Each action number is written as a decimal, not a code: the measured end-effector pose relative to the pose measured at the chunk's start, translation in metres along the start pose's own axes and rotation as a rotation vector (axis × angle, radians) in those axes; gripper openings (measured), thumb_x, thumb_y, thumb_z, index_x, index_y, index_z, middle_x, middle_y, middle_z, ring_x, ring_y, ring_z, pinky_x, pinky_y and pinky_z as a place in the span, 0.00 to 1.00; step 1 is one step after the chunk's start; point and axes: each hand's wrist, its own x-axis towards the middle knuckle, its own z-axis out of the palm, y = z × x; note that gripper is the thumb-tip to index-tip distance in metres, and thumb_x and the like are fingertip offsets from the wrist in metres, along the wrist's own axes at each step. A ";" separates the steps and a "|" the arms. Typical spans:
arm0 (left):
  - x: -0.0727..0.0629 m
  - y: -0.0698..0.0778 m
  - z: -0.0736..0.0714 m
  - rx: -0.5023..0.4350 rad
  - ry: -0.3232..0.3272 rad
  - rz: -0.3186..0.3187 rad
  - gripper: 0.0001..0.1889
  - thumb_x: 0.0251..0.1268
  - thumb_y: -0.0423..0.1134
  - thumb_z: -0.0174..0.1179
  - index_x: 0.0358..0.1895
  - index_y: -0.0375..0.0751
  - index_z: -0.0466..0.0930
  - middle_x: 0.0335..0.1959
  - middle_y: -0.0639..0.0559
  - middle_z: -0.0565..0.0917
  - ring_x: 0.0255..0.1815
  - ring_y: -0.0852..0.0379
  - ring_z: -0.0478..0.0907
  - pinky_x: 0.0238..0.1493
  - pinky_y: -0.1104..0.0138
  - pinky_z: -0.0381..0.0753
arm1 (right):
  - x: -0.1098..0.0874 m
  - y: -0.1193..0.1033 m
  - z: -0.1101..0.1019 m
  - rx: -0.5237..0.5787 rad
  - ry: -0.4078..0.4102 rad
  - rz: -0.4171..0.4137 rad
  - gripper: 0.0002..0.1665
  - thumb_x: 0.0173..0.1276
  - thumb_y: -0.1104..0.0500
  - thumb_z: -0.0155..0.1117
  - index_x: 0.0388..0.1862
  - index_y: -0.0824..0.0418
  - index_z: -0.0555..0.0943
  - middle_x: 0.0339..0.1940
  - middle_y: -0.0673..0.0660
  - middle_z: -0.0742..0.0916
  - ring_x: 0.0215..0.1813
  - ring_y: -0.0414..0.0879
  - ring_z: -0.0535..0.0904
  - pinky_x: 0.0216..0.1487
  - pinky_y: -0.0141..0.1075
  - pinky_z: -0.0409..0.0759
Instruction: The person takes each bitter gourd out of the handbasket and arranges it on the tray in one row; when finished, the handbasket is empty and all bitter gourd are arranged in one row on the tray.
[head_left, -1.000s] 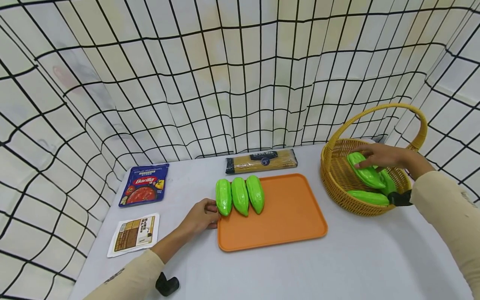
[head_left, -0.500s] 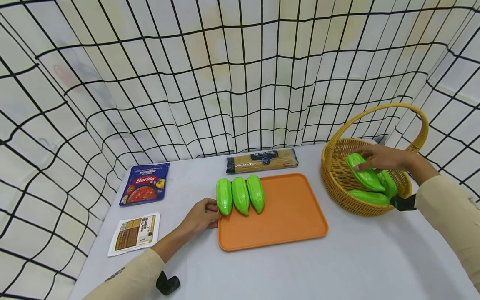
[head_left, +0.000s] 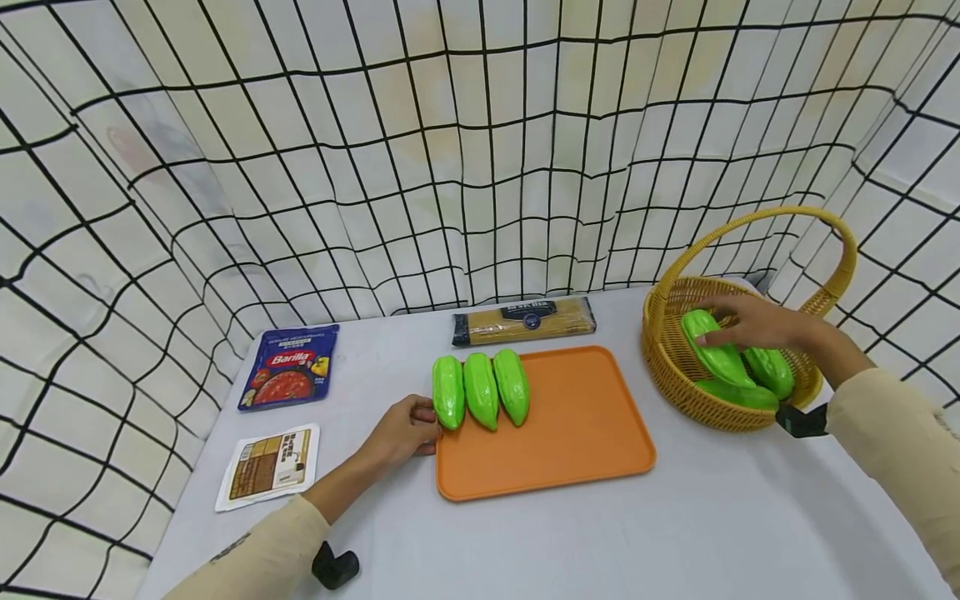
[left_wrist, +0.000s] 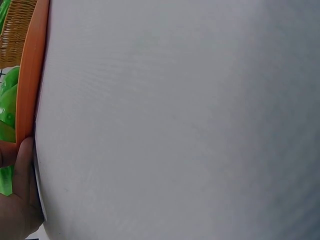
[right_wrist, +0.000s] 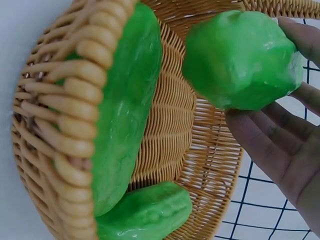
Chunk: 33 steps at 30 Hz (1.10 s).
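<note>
My right hand (head_left: 753,322) grips a glossy green bitter melon (head_left: 716,354) inside the wicker basket (head_left: 667,387). In the right wrist view, thumb and fingers hold this bitter melon (right_wrist: 240,62) around its blunt end, over the basket floor. Two more bitter melons lie below, one along the near wall (right_wrist: 130,105) and one shorter-looking (right_wrist: 150,210). My left hand (head_left: 405,431) pinches the left edge of the orange tray (head_left: 562,442), as the left wrist view also shows at the tray rim (left_wrist: 31,75). Three bitter melons (head_left: 480,392) lie side by side on the tray's left part.
A pack of spaghetti (head_left: 525,322) lies behind the tray. At the left are a blue Barilla sauce pouch (head_left: 288,368) and a white-and-brown packet (head_left: 270,468). Black-gridded white walls (head_left: 517,167) rise behind the table, and the basket's handle (head_left: 750,218) arches above it.
My right hand has shifted slightly left and toward me with the bitter melon, uncovering more of the one behind it. The left hand and tray stay put.
</note>
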 end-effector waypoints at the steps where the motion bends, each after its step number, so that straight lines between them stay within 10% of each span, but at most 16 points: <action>1: 0.000 0.000 0.000 0.002 -0.001 0.001 0.25 0.63 0.28 0.61 0.64 0.30 0.69 0.52 0.39 0.76 0.46 0.52 0.81 0.41 0.63 0.91 | -0.001 -0.001 0.000 -0.005 0.004 -0.003 0.44 0.71 0.45 0.65 0.76 0.66 0.61 0.68 0.78 0.69 0.67 0.75 0.69 0.47 0.49 0.89; 18: 0.001 0.001 0.001 0.008 -0.006 0.003 0.26 0.64 0.29 0.62 0.65 0.31 0.68 0.52 0.38 0.76 0.47 0.51 0.81 0.41 0.63 0.91 | -0.032 -0.027 0.013 -0.050 0.130 -0.041 0.41 0.71 0.43 0.64 0.75 0.59 0.64 0.68 0.66 0.74 0.67 0.65 0.70 0.60 0.62 0.79; 33: 0.000 0.002 0.000 0.010 -0.010 0.000 0.26 0.64 0.29 0.61 0.65 0.31 0.68 0.52 0.38 0.76 0.46 0.51 0.81 0.42 0.63 0.91 | -0.035 -0.053 0.042 0.027 0.127 -0.148 0.34 0.68 0.46 0.68 0.71 0.52 0.71 0.64 0.59 0.80 0.65 0.62 0.76 0.59 0.52 0.83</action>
